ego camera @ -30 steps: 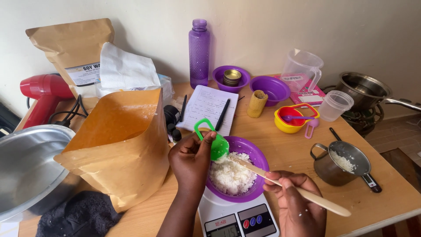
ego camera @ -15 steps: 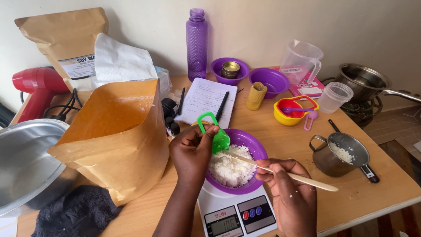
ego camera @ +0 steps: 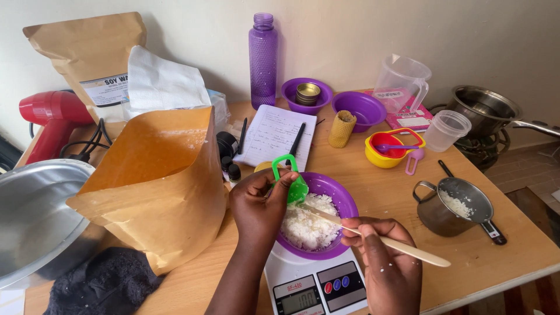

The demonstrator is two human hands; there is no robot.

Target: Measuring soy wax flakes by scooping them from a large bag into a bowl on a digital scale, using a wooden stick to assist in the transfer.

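Note:
My left hand grips a green measuring spoon and tilts its bowl over a purple bowl filled with white flakes. My right hand holds a flat wooden stick whose tip touches the green spoon's bowl. The purple bowl rests on a white digital kitchen scale at the table's near edge.
A large open brown paper bag stands left of the bowl, beside a metal basin. A small metal pot with flakes sits right. Behind lie a notebook with pen, purple bottle, purple bowls, yellow cup set, clear jug.
The view has shifted slightly. Both hands stay over the purple bowl; the wooden stick's tip has moved up against the green spoon.

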